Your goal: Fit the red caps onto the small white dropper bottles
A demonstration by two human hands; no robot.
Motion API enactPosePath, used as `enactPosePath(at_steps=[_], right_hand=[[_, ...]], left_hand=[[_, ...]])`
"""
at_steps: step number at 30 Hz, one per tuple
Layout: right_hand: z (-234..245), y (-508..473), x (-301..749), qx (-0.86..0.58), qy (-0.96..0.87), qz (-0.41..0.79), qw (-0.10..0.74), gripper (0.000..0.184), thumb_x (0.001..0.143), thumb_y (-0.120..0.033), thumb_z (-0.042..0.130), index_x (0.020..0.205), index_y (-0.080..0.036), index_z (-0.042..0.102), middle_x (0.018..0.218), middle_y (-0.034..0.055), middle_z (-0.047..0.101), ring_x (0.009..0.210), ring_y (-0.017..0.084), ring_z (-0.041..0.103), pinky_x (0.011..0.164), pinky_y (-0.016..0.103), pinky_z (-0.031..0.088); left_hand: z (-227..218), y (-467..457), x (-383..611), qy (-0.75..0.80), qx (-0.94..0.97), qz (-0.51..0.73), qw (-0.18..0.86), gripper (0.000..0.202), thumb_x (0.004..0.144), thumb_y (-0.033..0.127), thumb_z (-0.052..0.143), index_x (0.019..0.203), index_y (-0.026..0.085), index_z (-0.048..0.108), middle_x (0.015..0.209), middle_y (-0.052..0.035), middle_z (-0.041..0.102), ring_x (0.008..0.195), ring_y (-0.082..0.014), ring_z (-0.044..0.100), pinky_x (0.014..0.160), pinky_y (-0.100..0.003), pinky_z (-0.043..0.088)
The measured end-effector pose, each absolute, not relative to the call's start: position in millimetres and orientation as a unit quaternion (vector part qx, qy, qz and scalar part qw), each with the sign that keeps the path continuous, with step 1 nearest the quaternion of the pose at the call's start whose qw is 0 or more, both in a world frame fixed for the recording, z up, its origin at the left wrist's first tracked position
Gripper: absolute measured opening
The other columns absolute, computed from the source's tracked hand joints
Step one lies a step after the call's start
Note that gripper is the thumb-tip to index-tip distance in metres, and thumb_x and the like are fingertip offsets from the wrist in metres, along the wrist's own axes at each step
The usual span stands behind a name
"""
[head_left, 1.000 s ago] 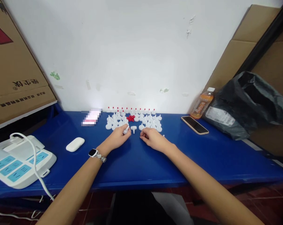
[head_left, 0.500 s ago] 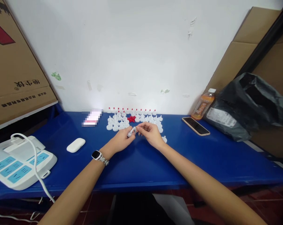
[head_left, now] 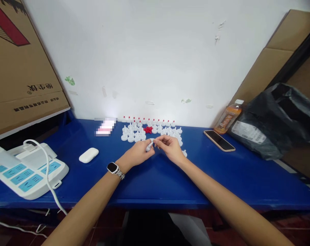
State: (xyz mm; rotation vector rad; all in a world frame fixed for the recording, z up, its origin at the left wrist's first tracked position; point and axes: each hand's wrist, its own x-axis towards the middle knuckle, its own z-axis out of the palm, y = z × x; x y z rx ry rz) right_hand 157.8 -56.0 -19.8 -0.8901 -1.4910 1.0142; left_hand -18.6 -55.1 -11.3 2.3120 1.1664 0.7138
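Note:
My left hand (head_left: pixel 139 153), with a watch on its wrist, pinches a small white plastic piece (head_left: pixel 149 146) just above the blue table (head_left: pixel 155 177). My right hand (head_left: pixel 170 147) meets it fingertip to fingertip, its fingers pinched on the same piece or on something small against it. Behind the hands lie several white plastic caps (head_left: pixel 134 135) and a small heap of red bits (head_left: pixel 148 130). A row of white caps with red tips (head_left: pixel 144 120) stands along the wall. One white cap (head_left: pixel 185 153) lies beside my right wrist.
A white earbud case (head_left: pixel 88 155) and a white power strip with blue sockets (head_left: pixel 29 171) lie at the left. A phone (head_left: pixel 219 140), an orange drink bottle (head_left: pixel 228 117) and a black plastic bag (head_left: pixel 275 119) are at the right. Cardboard leans on both sides.
My hands came together from apart on the table. The right hand picked up the white piece that lay between them and brought it to the left hand's piece. The camera shifted slightly left.

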Motion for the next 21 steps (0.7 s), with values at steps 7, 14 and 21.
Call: enactPosePath(at_steps=[7, 14, 21], right_hand=[[-20.4, -59.1, 149.9, -0.364, -0.626, 0.43, 0.539, 0.036, 0.076, -0.055, 0.073, 0.079, -0.019, 0.069, 0.07, 0.0025, 0.069, 0.065, 0.016, 0.063, 0.068, 0.031, 0.053], [-21.1, -57.7, 145.5, -0.351, -0.597, 0.448, 0.565, 0.035, 0.072, -0.05, 0.079, 0.078, -0.019, 0.064, 0.068, 0.0009, 0.066, 0.062, 0.015, 0.061, 0.065, 0.029, 0.051], [-17.7, -65.1, 138.9, -0.357, -0.646, 0.36, 0.571, 0.031, 0.087, -0.047, 0.066, 0.075, -0.019, 0.064, 0.071, 0.0011, 0.064, 0.067, 0.015, 0.058, 0.068, 0.029, 0.048]], left_hand=[[-10.4, -56.0, -17.6, 0.432, 0.843, 0.237, 0.216, 0.019, 0.088, 0.032, 0.047, 0.092, 0.019, 0.06, 0.074, -0.0009, 0.064, 0.06, -0.0143, 0.052, 0.06, -0.027, 0.036], [-9.6, -55.7, -17.6, 0.424, 0.842, 0.255, 0.215, 0.019, 0.088, 0.032, 0.049, 0.091, 0.018, 0.061, 0.071, -0.0004, 0.063, 0.059, -0.0144, 0.052, 0.059, -0.027, 0.036], [-9.2, -52.4, -18.3, 0.411, 0.832, 0.293, 0.229, 0.03, 0.092, 0.035, 0.047, 0.104, 0.015, 0.065, 0.084, -0.0045, 0.07, 0.071, -0.0173, 0.061, 0.069, -0.027, 0.045]])
